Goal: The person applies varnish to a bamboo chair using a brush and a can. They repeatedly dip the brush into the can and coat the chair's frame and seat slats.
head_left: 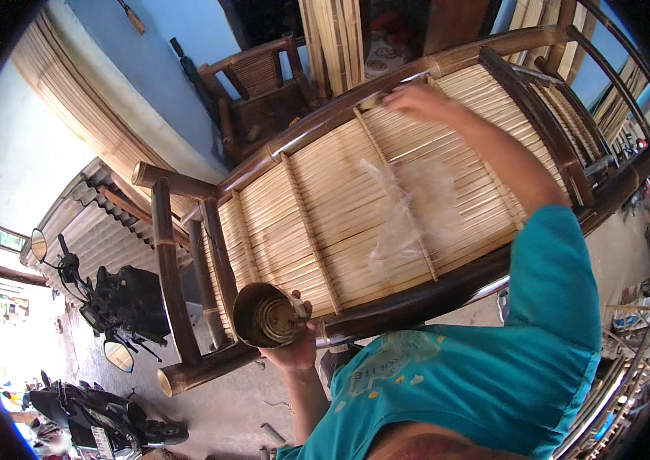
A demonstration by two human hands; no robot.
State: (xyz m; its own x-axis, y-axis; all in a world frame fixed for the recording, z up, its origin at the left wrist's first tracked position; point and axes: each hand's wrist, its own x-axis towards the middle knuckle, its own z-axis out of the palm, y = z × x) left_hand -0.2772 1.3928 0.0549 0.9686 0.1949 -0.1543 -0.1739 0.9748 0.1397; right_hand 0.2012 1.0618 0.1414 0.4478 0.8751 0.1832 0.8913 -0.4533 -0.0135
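My left hand [299, 337] is wrapped round an open round can [245, 307], stained brown inside, held over the near left corner of a bamboo bench [409, 303]. The bench has a dark, glossy pole frame and a pale slatted seat [340, 215] crossed by thin strips. Across the seat, my right hand [421, 103] is closed at the far rail [325, 119]. A small tan thing [371, 101] shows at its fingertips against the rail; its kind is unclear. A crumpled clear plastic sheet [409, 207] lies mid-seat.
A dark bamboo chair [256, 100] stands behind the bench by the blue wall [183, 69]. Bamboo strips [332, 46] lean upright at the back. Two motorbikes are parked at left, one black [125, 299] and one lower down [95, 410]. Poles [608, 391] lie at right.
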